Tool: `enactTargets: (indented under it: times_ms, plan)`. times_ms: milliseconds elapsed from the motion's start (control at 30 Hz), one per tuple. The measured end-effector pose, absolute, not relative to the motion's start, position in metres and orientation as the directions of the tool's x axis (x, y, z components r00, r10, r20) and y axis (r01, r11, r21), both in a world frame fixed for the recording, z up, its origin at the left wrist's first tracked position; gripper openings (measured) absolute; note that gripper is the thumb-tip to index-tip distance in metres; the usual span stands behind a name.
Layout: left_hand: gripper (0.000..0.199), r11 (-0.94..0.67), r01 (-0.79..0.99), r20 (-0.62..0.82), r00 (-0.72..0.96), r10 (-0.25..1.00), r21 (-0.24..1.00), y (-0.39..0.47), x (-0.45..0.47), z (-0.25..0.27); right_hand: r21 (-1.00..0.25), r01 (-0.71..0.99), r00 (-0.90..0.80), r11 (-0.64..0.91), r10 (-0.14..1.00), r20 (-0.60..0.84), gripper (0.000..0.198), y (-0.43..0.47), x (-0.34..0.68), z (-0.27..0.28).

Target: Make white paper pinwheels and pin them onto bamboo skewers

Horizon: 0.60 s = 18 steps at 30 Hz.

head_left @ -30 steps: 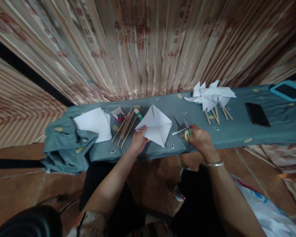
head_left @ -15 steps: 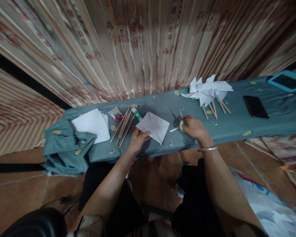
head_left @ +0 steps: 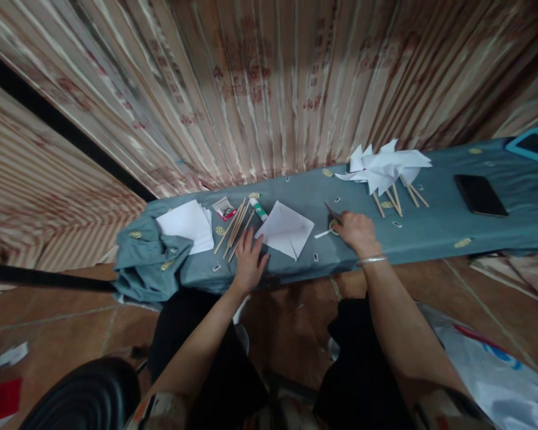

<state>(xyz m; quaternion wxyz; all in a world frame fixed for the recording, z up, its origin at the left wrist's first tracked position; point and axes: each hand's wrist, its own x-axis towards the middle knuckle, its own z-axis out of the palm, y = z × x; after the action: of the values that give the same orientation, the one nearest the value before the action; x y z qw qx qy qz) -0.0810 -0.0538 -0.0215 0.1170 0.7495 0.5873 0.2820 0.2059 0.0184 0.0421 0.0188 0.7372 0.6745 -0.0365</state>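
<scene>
A square white sheet of paper [head_left: 284, 226] with slits at its corners lies on the cloth-covered bench. Just left of it is my left hand [head_left: 250, 263], fingers spread and holding nothing, near several wooden sticks [head_left: 234, 228]. My right hand [head_left: 357, 232] is closed at the handles of a pair of scissors [head_left: 333, 214], low over the cloth, blades pointing away. A thin paper strip [head_left: 323, 234] lies beside the scissors. Behind the sticks and the square is a green and white glue stick [head_left: 259, 209].
A stack of white paper [head_left: 186, 224] and a small red box of pins [head_left: 225, 208] are at the left. Paper pinwheels [head_left: 383, 167] on sticks, a phone [head_left: 480, 194] and a blue-framed tablet [head_left: 533, 143] lie to the right. A curtain [head_left: 269, 89] hangs behind the bench.
My left hand has let go of the paper square and moved off it with fingers spread. The scissors in my right hand have come down to the cloth.
</scene>
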Motion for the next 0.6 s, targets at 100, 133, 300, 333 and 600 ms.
enactTargets:
  times_ms: [100,133,300,333,600]
  plan:
    - [0.048,-0.362,0.856,0.221,0.298,0.929,0.369,-0.058,-0.075,-0.017,-0.031,0.993,0.108,-0.111,0.991,-0.075,0.034,0.017,0.207,0.043]
    - [0.049,-0.381,0.858,0.200,0.330,0.923,0.345,-0.059,-0.071,-0.016,-0.038,0.992,0.114,-0.117,0.991,-0.068,0.035,0.017,0.208,0.042]
    - [0.054,-0.439,0.851,0.101,0.429,0.898,0.289,-0.053,-0.050,-0.010,-0.064,0.991,0.112,-0.114,0.993,-0.034,0.035,0.015,0.214,0.034]
    - [0.053,-0.431,0.855,0.082,0.427,0.901,0.286,-0.050,-0.046,-0.009,-0.067,0.992,0.105,-0.107,0.994,-0.031,0.035,0.014,0.215,0.032]
    - [0.049,-0.357,0.880,0.075,0.352,0.933,0.314,-0.037,-0.035,-0.016,-0.100,0.994,-0.035,0.036,0.999,0.016,0.031,-0.001,0.228,0.027]
